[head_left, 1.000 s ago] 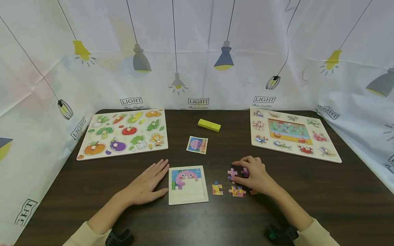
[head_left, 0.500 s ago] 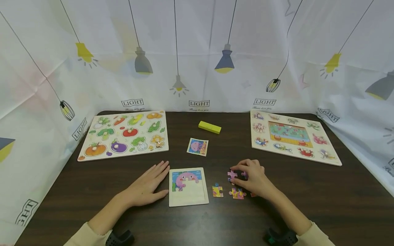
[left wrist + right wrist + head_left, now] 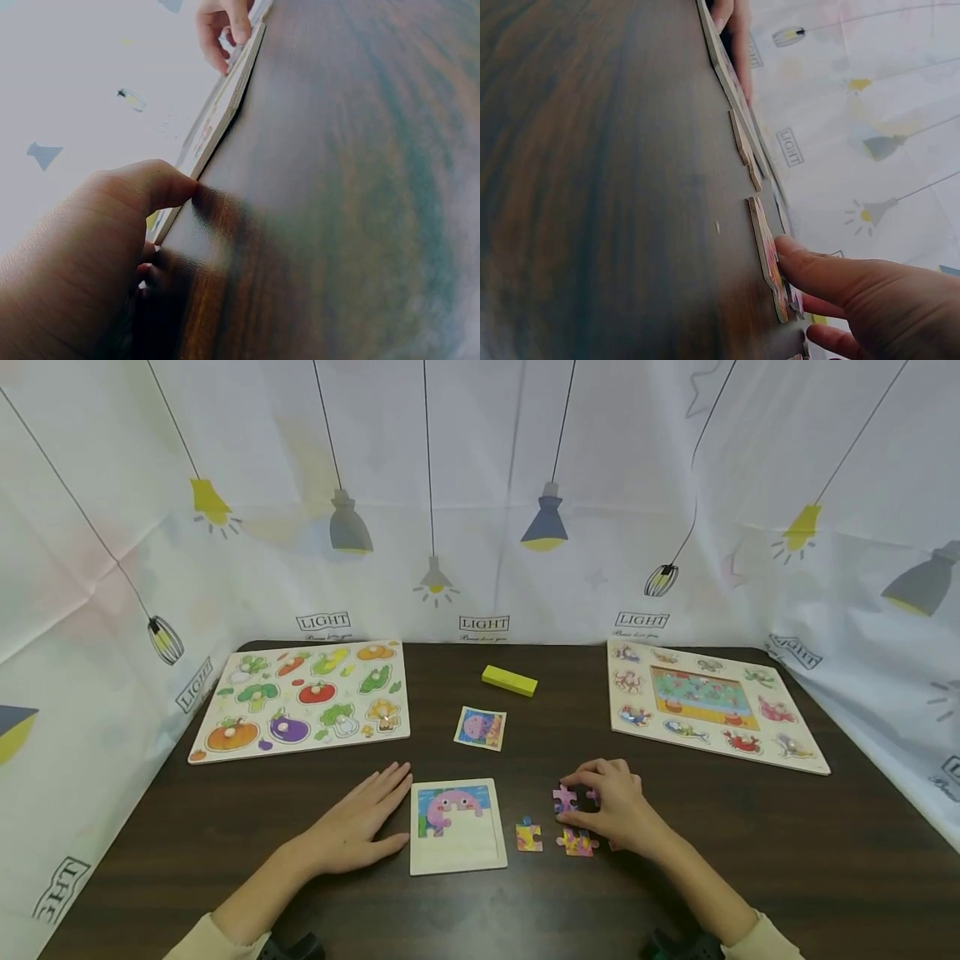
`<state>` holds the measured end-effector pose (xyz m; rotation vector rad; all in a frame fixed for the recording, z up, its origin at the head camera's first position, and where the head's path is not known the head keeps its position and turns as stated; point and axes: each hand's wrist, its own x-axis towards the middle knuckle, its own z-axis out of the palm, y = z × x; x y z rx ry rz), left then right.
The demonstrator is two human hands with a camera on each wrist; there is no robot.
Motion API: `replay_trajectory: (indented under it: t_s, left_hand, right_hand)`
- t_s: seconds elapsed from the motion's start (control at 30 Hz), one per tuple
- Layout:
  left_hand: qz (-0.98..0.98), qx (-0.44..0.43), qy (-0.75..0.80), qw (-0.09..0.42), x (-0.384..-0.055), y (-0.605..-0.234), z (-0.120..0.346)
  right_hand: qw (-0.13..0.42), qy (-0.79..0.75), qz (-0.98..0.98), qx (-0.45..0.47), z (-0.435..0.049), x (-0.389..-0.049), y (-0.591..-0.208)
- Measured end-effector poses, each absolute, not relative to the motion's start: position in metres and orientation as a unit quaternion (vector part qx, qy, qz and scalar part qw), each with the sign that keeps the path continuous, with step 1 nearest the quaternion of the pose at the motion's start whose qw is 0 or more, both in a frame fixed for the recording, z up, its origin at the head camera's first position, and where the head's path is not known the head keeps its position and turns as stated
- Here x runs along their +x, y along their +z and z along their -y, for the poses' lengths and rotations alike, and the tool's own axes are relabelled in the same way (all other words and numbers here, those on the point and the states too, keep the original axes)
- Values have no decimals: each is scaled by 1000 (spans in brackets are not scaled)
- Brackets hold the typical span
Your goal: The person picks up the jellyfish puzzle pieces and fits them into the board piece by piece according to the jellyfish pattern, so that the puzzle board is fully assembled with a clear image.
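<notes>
My right hand [image 3: 618, 806] pinches a pink and purple jigsaw piece [image 3: 565, 799] between thumb and index finger, low at the table. Another pink piece [image 3: 592, 795] is partly covered by this hand. Closer to me lie a yellow piece [image 3: 528, 837] and a yellow-pink piece [image 3: 577, 842]. My left hand [image 3: 348, 827] rests on the table with fingers spread, its index fingertip and thumb at the left edge of a square puzzle tray [image 3: 459, 856]. Pieces forming part of a pink cartoon face [image 3: 453, 802] fill the tray's upper part. The right wrist view shows the thumb [image 3: 817, 270] beside upright-looking piece edges.
Behind the tray lie a small picture card [image 3: 480, 728] and a yellow block [image 3: 509, 681]. A vegetable board [image 3: 300, 702] stands back left, a sea-animal board [image 3: 716, 706] back right. A lamp-patterned cloth [image 3: 480, 527] hangs along the table's far side.
The head view has tilted a little, so everything appears slightly lower. The right thumb and index finger have shifted slightly left about the pink piece. My left hand stays in place.
</notes>
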<state>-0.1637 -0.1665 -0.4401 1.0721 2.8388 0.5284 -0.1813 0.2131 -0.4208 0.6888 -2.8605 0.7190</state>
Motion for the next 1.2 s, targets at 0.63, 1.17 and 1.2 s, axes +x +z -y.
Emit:
replay_trajectory:
  t_s: [0.63, 1.17, 1.2]
  left_hand:
    - [-922, 341, 179, 40, -161, -442, 166]
    - [-919, 348, 183, 17, -162, -441, 166]
    - [-920, 348, 182, 19, -163, -441, 166]
  right_hand:
    - [74, 264, 927, 255, -208, -180, -422]
    - [73, 309, 911, 263, -203, -182, -414]
    - [72, 309, 911, 262, -202, -183, -413]
